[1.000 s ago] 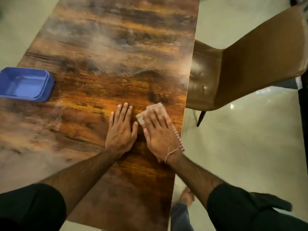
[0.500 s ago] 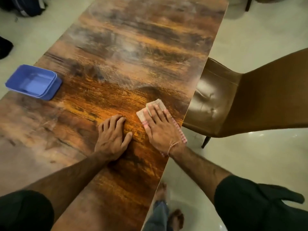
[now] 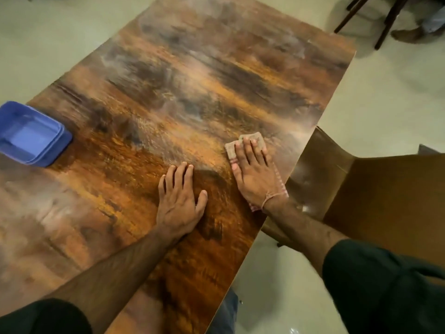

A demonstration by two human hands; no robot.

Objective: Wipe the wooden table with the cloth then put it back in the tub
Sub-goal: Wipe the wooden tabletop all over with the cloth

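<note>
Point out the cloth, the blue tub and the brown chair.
cloth (image 3: 250,138): head view, far corner beyond the fingertips.
blue tub (image 3: 60,138): head view, right rim.
brown chair (image 3: 390,196): head view, broad backrest.

tub (image 3: 31,133) cut by left edge, cloth (image 3: 250,141) mostly hidden under right hand (image 3: 257,174)
</note>
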